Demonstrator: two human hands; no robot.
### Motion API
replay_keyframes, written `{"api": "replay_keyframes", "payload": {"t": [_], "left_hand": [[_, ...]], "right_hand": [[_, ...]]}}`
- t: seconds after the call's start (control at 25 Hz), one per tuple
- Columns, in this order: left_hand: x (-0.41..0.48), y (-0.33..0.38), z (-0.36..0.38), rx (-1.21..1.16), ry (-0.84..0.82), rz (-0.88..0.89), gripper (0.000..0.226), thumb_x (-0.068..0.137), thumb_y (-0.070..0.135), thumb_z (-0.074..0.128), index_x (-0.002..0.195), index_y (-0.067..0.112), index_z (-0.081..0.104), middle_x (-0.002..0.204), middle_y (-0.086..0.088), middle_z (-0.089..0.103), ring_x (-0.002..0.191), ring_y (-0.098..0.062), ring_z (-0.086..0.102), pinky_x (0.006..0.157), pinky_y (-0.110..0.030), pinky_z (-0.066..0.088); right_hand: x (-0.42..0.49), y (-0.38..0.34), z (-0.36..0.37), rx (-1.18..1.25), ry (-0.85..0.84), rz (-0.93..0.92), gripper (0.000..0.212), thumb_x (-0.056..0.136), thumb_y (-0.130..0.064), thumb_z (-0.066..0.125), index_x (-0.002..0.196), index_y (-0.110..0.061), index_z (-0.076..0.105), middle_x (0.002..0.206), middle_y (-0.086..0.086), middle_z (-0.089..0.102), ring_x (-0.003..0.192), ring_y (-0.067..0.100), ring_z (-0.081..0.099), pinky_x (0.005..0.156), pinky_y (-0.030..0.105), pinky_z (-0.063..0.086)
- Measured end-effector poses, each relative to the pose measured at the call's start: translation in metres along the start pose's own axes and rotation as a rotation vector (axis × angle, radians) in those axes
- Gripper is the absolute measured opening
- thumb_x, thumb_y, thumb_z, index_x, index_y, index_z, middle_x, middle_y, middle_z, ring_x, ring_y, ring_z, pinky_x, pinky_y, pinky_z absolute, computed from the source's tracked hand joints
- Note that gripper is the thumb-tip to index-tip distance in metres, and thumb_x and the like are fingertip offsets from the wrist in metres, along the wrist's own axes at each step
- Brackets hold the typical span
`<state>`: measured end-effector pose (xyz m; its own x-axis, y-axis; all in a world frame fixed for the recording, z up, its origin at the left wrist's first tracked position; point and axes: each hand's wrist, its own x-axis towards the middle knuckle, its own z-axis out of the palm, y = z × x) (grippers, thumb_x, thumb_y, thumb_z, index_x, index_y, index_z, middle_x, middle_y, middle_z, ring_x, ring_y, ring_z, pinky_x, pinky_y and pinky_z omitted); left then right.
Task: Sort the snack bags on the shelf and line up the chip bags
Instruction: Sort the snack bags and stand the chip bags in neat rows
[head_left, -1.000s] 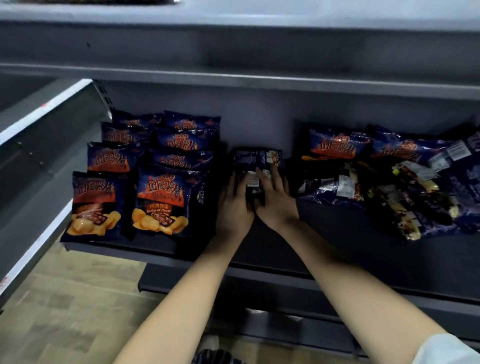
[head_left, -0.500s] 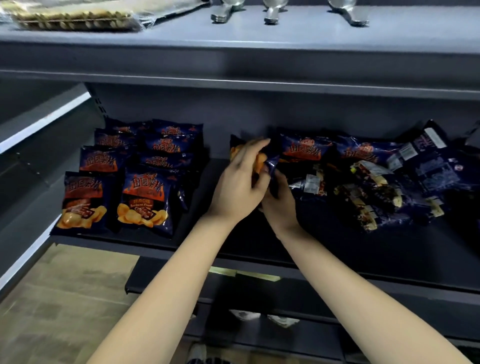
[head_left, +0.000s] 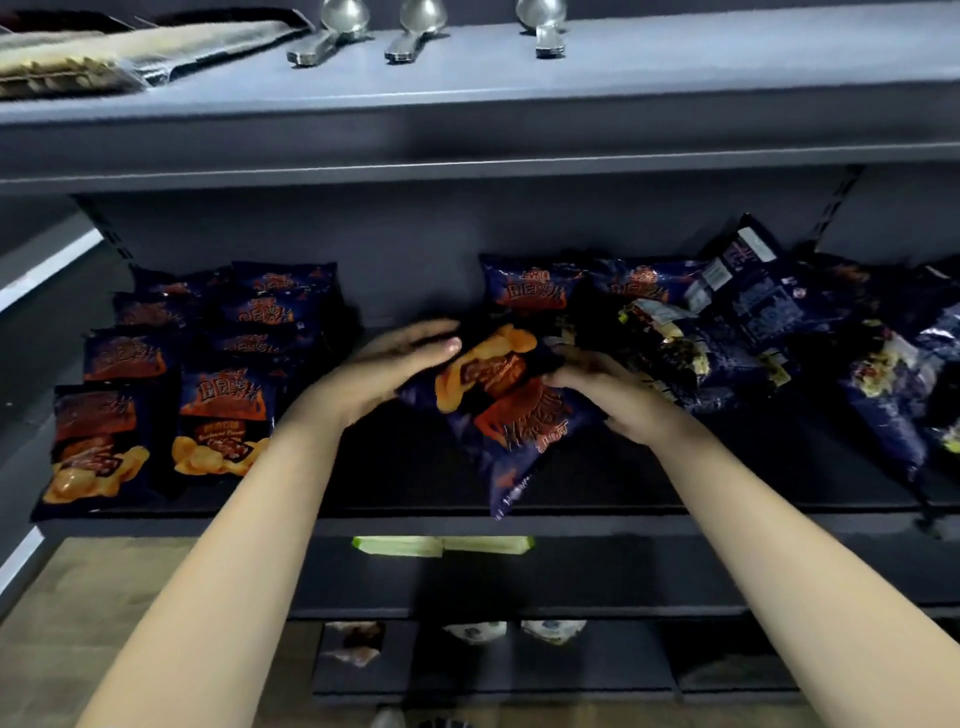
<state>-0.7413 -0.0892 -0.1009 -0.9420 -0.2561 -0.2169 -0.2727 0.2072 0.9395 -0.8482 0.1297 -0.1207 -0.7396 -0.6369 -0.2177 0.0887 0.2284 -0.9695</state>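
Hands on a chip bag at the middle of the shelf (head_left: 597, 470)! The left hand (head_left: 387, 366) lies flat-fingered against the upper left edge of the chip bag (head_left: 506, 410), fingers stretched out over it, and the right hand (head_left: 610, 389) is closed on its right side, fingers curled into the foil. The chip bag is upside down and tilted, its lower corner hanging out past the shelf's front edge, lettering inverted, orange chips printed near the top. To the left, the lined-up chip bags (head_left: 208, 374) stand in two neat rows, running from the front edge back to the rear wall. To the right, a loose heap of snack bags (head_left: 727, 332) sprawls across the shelf, dark blue foil every which way, some showing their backs. Just behind the held bag another one stands upright against the heap. Up top, spoons (head_left: 332, 36) rest on the upper shelf (head_left: 519, 104).
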Motion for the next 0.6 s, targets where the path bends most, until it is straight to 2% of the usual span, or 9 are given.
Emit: {"api": "replay_keyframes", "payload": {"t": [0.08,0.16,0.24,0.32,0.4,0.48,0.56,0.6], "left_hand": [[-0.004,-0.004,0.011,0.143,-0.16,-0.124,0.077,0.059,0.054,0.074,0.128,0.032,0.049,0.123,0.006,0.053,0.115,-0.017,0.05,0.085,-0.033,0.047],[-0.003,-0.006,0.024,0.153,-0.182,-0.149,0.054,0.063,0.038,0.078,0.112,0.025,0.057,0.102,0.004,0.061,0.1,-0.019,0.057,0.084,-0.042,0.049],[0.001,-0.012,0.029,0.082,-0.127,-0.086,0.035,0.058,0.033,0.082,0.085,0.027,0.061,0.069,0.006,0.063,0.077,-0.019,0.061,0.082,-0.046,0.049],[0.004,-0.018,0.022,-0.119,0.009,-0.037,0.029,0.058,0.029,0.085,0.078,0.026,0.064,0.054,0.006,0.058,0.068,-0.024,0.06,0.078,-0.049,0.051],[0.008,-0.024,0.013,-0.406,0.181,0.018,0.025,0.068,0.025,0.08,0.088,0.026,0.064,0.059,0.004,0.063,0.077,-0.029,0.062,0.076,-0.046,0.052],[0.014,-0.033,0.008,-0.681,0.363,0.023,0.021,0.08,0.026,0.071,0.098,0.023,0.062,0.083,0.001,0.071,0.092,-0.026,0.065,0.085,-0.043,0.05],[0.016,-0.037,0.015,-0.961,0.416,0.008,0.03,0.085,0.027,0.065,0.112,0.018,0.059,0.105,-0.004,0.069,0.1,-0.02,0.065,0.094,-0.04,0.048],[0.015,-0.039,0.023,-1.062,0.401,0.009,0.031,0.086,0.027,0.063,0.115,0.016,0.058,0.108,-0.006,0.068,0.098,-0.018,0.066,0.093,-0.037,0.049]], "right_hand": [[-0.004,-0.004,-0.011,-0.338,-0.137,-0.023,0.048,0.086,-0.022,0.064,0.131,-0.024,0.048,0.119,-0.011,0.043,0.112,0.005,0.039,0.094,0.019,0.032],[0.0,-0.005,-0.016,-0.479,-0.198,-0.104,0.045,0.084,-0.031,0.066,0.127,-0.029,0.052,0.131,-0.009,0.044,0.12,0.006,0.038,0.101,0.024,0.032],[0.007,-0.006,-0.014,-0.338,-0.074,-0.217,0.027,0.087,-0.032,0.063,0.113,-0.03,0.058,0.126,0.003,0.057,0.108,0.012,0.056,0.096,0.03,0.045],[0.014,-0.005,-0.012,-0.034,0.095,-0.202,0.012,0.093,-0.029,0.054,0.105,-0.03,0.057,0.119,0.013,0.062,0.082,0.015,0.065,0.081,0.03,0.053],[0.019,-0.004,-0.01,0.173,0.154,-0.177,0.015,0.096,-0.027,0.05,0.11,-0.025,0.054,0.116,0.016,0.063,0.077,0.019,0.067,0.077,0.03,0.056],[0.023,-0.001,0.0,0.247,0.086,-0.16,0.035,0.095,-0.027,0.052,0.128,-0.018,0.045,0.117,0.013,0.063,0.089,0.02,0.068,0.079,0.031,0.055],[0.026,0.006,0.021,0.233,-0.002,-0.13,0.052,0.093,-0.028,0.054,0.139,-0.015,0.034,0.118,0.008,0.06,0.1,0.018,0.065,0.084,0.03,0.054],[0.026,0.009,0.034,0.228,-0.038,-0.119,0.056,0.092,-0.028,0.055,0.141,-0.014,0.032,0.116,0.004,0.06,0.103,0.015,0.063,0.085,0.029,0.052]]}}
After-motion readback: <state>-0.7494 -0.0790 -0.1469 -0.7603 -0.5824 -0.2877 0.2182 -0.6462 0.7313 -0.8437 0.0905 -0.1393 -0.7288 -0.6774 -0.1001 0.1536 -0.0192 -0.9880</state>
